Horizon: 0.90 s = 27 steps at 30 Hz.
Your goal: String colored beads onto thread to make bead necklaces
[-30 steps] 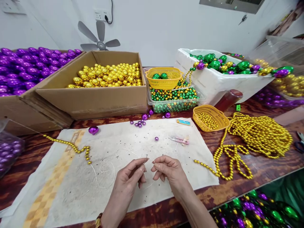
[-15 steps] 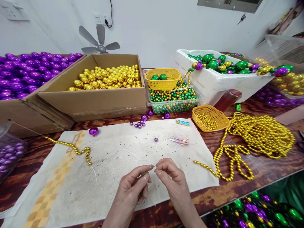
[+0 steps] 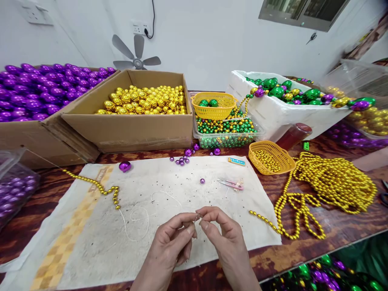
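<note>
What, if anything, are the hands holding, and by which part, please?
The left hand and right hand appear to pinch a thin, pale thread between thumb and fingertips; whether at its end cannot be told.

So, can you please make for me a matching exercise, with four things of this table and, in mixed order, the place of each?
Things
1. Pink snips
2. Two large green beads
3. Gold egg-shaped beads
4. Short gold bead string

Places
A. Inside the open cardboard box
B. On the left part of the cloth, with white thread at one end
C. In the yellow basket above the clear tub
D. On the right part of the cloth

Right pairs: 1-D, 2-C, 3-A, 4-B
</note>
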Motion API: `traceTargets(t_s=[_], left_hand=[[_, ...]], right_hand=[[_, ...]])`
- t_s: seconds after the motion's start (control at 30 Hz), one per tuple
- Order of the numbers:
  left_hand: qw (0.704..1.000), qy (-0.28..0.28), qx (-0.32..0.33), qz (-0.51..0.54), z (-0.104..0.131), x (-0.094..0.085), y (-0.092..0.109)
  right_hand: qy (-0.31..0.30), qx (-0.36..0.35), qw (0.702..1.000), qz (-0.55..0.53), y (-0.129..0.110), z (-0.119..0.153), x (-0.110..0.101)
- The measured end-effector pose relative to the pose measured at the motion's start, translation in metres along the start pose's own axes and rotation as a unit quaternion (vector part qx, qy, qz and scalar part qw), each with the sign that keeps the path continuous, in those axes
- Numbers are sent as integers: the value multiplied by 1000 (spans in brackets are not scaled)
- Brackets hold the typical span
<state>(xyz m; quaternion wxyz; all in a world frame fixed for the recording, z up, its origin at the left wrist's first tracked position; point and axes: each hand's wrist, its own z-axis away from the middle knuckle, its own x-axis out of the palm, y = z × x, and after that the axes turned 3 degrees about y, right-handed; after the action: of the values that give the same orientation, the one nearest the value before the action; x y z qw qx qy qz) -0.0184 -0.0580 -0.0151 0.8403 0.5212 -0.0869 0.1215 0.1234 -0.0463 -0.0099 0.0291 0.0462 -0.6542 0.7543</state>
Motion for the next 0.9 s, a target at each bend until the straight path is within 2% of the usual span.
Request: traceTargets(t_s=[0.27,0.53,0.9], left_hand=[[999,-48,-1,-15,-6,-11,-4],[1000,10,18,-17,2,0,0],[999,11,26,-35,-1,-5,-4]], right_hand=[[-3,-15,1000,10,0,-2,2],[-2,-12,1000,14,0,-2,1],[-4,-3,1000,-11,9,-4,2]])
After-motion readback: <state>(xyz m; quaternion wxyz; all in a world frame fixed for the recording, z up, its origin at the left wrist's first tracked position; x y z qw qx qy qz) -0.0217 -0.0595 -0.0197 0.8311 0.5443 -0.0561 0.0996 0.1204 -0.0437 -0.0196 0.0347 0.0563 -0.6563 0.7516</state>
